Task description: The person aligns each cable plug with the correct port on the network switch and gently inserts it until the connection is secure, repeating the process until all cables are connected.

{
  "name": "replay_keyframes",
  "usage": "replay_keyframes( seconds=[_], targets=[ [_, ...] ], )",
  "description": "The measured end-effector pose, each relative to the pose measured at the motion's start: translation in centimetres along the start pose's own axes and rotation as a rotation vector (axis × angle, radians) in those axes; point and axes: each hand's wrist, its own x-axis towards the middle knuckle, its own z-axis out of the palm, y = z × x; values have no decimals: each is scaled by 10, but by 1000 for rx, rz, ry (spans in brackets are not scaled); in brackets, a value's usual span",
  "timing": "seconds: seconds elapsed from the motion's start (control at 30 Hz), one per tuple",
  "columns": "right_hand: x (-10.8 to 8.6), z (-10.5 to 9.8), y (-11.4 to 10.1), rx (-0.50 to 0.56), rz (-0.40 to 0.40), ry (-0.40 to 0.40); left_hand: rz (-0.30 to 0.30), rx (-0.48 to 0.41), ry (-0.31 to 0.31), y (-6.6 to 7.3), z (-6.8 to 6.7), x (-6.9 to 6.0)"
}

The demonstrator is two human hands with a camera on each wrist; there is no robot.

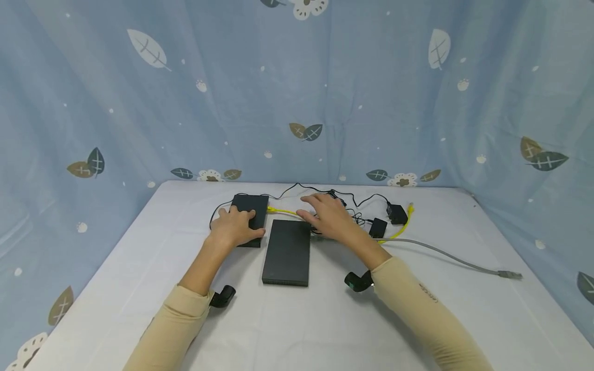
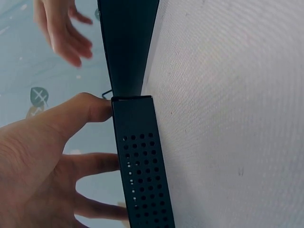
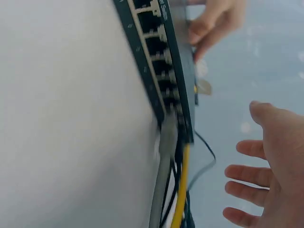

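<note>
On the left black network switch [image 1: 252,237], my left hand [image 1: 234,226] rests with its fingers spread over the top. In the left wrist view its thumb [image 2: 88,107] and fingers touch the upper face, above a side panel [image 2: 145,175] full of vent holes. A second black switch [image 1: 287,252] lies to the right and nearer. My right hand [image 1: 330,216] hovers beyond that switch's right corner, fingers apart, holding nothing. The right wrist view shows the second switch's row of ports [image 3: 159,52], with a grey network cable [image 3: 166,137] plugged in at one end.
The grey cable [image 1: 436,250] runs right to its loose plug [image 1: 509,274]. A yellow network cable [image 1: 280,210] leaves the left switch and ends in a plug [image 1: 410,207]. Two black power adapters [image 1: 396,214] with thin black cords lie at the back right, before a blue curtain [image 1: 260,103].
</note>
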Motion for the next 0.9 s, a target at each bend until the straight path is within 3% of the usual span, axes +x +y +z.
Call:
replay_keyframes(
  seconds=[0.3, 0.57, 0.9],
  targets=[
    [-57, -35, 49, 12, 85, 82, 28, -6, 7, 3, -2, 1],
    [-107, -53, 78, -68, 175, 68, 37, 2, -11, 2, -1, 4],
    [-141, -65, 102, -90, 255, 20, 47, 20, -9, -4, 1, 1]
  ],
)
